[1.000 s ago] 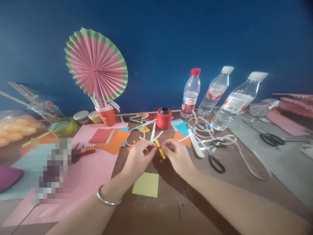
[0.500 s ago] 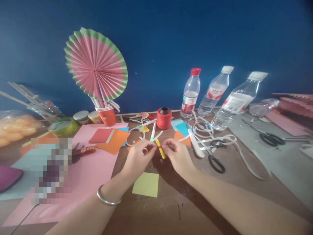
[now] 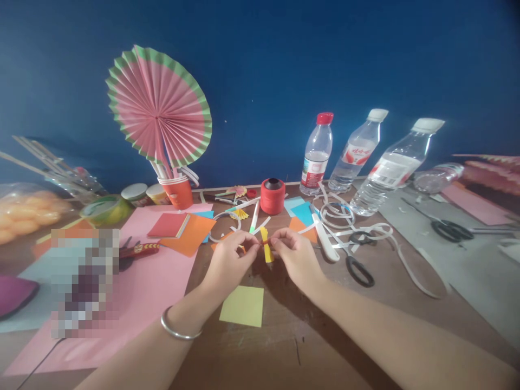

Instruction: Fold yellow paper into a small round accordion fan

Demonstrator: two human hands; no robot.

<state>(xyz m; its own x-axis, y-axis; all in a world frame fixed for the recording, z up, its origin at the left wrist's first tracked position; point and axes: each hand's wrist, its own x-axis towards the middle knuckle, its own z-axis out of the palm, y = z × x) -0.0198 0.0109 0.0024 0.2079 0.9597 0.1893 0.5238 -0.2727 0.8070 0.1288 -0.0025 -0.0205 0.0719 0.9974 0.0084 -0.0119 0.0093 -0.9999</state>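
Note:
A narrow folded yellow paper hangs between my two hands, with red thread around its middle. On its left side, my left hand is closed in a pinch on the thread. My right hand pinches at the right side of the paper; its fingertips hide most of the thread there. Below the hands, a pale yellow square of paper lies flat on the table. Just beyond them stands a red spool of thread.
To the right lie a white-handled cutter, black-handled scissors and white strips, with water bottles behind. On the left are pink paper, orange sheets and a red cup holding a pleated fan.
The yellow paper has turned more upright between the fingers, and its ends look more spread. Both hands stay nearly in place, still pinching.

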